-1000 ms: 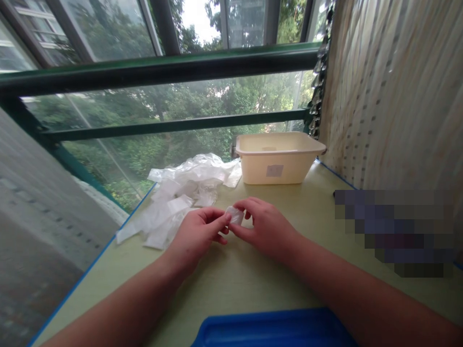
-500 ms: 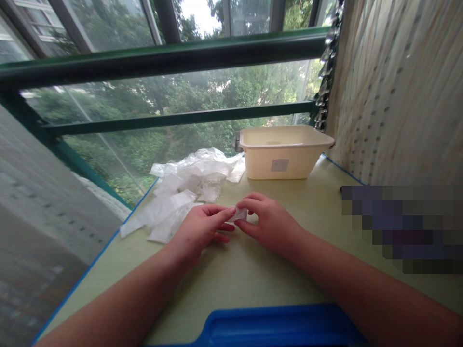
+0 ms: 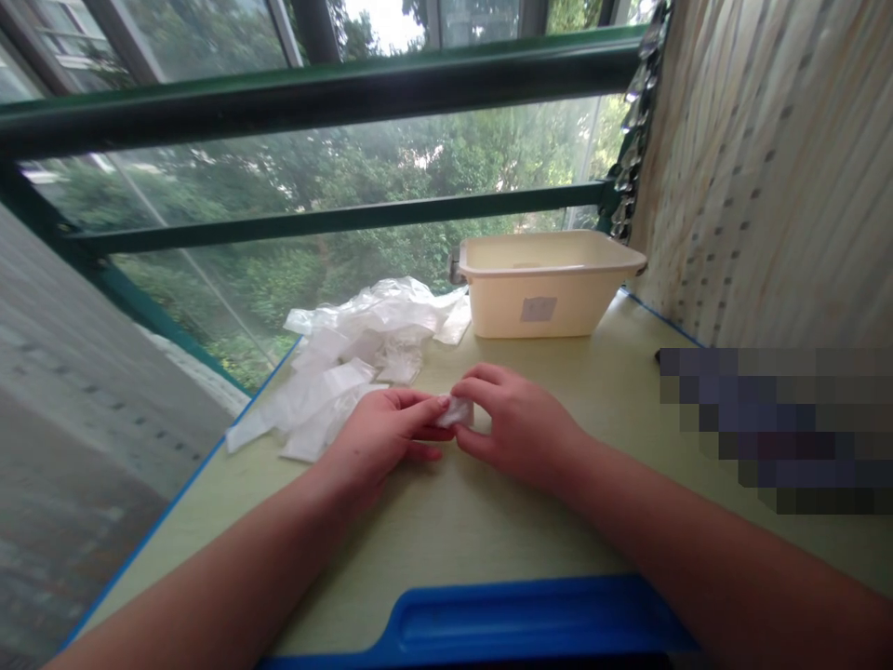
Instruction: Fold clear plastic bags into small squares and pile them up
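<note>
Between both hands is a small folded white plastic bag (image 3: pixel 459 411), held above the middle of the table. My left hand (image 3: pixel 391 428) pinches its left side with thumb and fingers. My right hand (image 3: pixel 513 414) grips its right side, thumb below and fingers above. Behind my left hand lies a loose pile of crumpled white plastic bags (image 3: pixel 369 326), spread toward the table's left edge.
A cream plastic basin (image 3: pixel 534 302) with a small label stands at the back of the green table (image 3: pixel 419 549). A blue moulded tray edge (image 3: pixel 530 614) lies at the front. Window rails (image 3: pixel 335 98) and a curtain (image 3: pixel 767 167) border the table.
My fingers have drawn a little closer around the small bag, which looks more bunched up. The whole view has shifted slightly; the pile and basin stay in place.
</note>
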Demonstrator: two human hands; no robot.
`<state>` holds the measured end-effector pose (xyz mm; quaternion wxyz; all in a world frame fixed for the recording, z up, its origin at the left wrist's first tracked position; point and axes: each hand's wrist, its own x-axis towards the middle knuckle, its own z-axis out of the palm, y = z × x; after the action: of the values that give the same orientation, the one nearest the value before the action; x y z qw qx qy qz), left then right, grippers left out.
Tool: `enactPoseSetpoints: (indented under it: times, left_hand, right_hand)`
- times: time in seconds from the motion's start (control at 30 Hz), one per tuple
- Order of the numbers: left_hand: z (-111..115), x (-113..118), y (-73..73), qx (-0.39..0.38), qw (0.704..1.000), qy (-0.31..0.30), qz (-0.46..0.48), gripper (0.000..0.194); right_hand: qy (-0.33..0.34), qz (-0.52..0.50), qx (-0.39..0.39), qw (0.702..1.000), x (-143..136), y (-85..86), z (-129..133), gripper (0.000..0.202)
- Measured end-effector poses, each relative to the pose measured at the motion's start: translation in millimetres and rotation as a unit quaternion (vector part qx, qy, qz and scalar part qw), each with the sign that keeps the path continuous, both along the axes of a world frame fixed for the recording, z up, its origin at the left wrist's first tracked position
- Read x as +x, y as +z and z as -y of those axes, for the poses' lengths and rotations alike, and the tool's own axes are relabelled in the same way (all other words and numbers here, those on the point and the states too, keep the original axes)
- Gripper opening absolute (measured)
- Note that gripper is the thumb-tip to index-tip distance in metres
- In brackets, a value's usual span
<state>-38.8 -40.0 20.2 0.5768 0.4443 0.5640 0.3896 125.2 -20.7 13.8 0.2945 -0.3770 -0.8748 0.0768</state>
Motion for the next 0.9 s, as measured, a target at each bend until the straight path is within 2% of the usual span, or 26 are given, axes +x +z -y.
enactPoseSetpoints:
  times: [0.23, 0.37, 0.47, 0.57, 0.63, 0.67, 0.73, 0.83, 0.9]
  left_hand:
    - [0.7, -0.6, -0.5, 0.008, 1.0, -0.01, -0.009, 0.027]
    - [0.7, -0.3, 0.1, 0.023, 1.0, 0.002, -0.019, 0.024]
    - [0.7, 1.3, 0.8, 0.03, 0.999, 0.002, -0.036, 0.025]
    - [1.5, 2.9, -0.7, 0.032, 0.997, -0.011, -0.072, 0.025]
    - [3.6, 3.6, -2.5, 0.035, 0.99, -0.029, -0.132, 0.027]
    - [5.3, 3.8, -3.4, 0.055, 0.982, -0.039, -0.177, 0.028]
    - [9.8, 3.8, -5.0, 0.145, 0.944, -0.058, -0.29, 0.026]
    - [16.5, 3.4, -6.7, 0.305, 0.833, -0.089, -0.453, 0.017]
    - [19.2, 2.3, -7.4, 0.363, 0.763, -0.105, -0.525, 0.017]
  right_hand:
    - [-0.003, -0.015, -0.018, 1.0, 0.6, -1.0, 0.7, 0.016]
    - [0.011, -0.047, -0.06, 0.997, 1.3, 3.4, 2.0, 0.035]
    - [-0.001, -0.091, -0.151, 0.984, 2.0, 6.1, -0.7, 0.038]
    - [-0.03, -0.127, -0.305, 0.943, 3.7, 4.8, -7.7, 0.029]
    - [-0.032, -0.118, -0.374, 0.919, 5.6, 3.8, -12.0, 0.027]
    - [-0.032, -0.104, -0.385, 0.917, 6.6, 4.0, -13.4, 0.025]
    - [-0.037, -0.065, -0.364, 0.928, 8.1, 5.7, -14.1, 0.019]
    - [-0.037, -0.011, -0.3, 0.953, 8.3, 8.8, -12.2, 0.012]
    - [-0.038, 0.008, -0.275, 0.961, 7.3, 8.7, -11.0, 0.013]
